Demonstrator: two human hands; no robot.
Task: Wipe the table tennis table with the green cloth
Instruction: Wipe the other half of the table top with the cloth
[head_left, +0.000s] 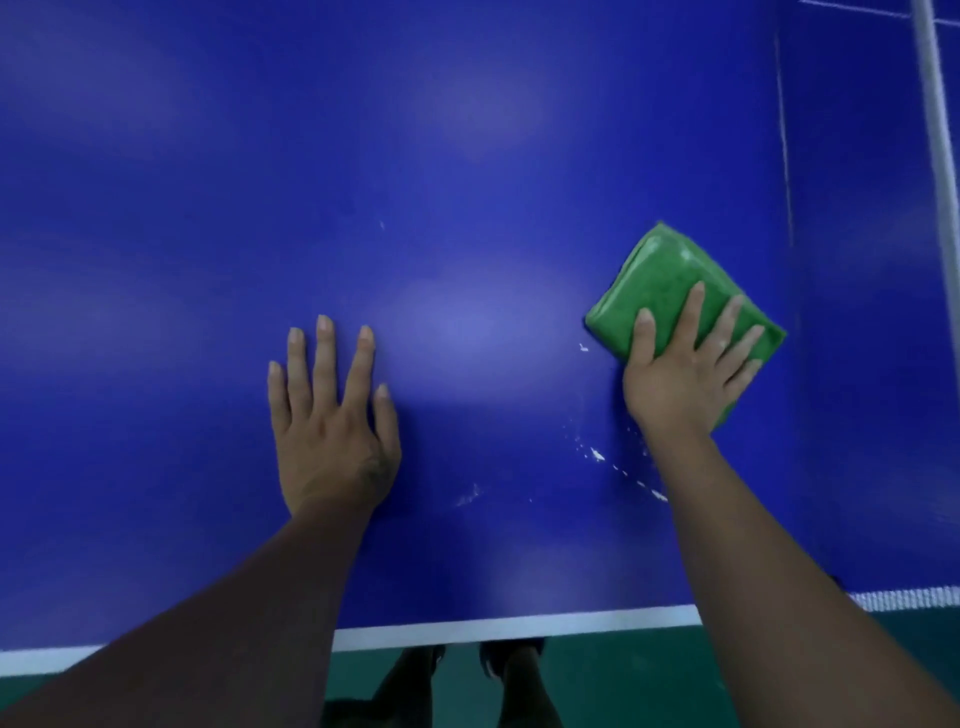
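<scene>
The blue table tennis table (467, 182) fills most of the view. A folded green cloth (660, 280) lies flat on it at the right. My right hand (685, 369) presses down on the cloth's near half with fingers spread. My left hand (332, 415) rests flat on the bare table to the left, fingers apart, holding nothing. White specks and smears (597, 454) mark the surface between the two hands, near the right wrist.
The table's white front edge line (519, 629) runs along the bottom. The net (935, 130) stands at the far right, its lower edge near the corner. Below the edge are green floor (623, 686) and my feet (514, 660).
</scene>
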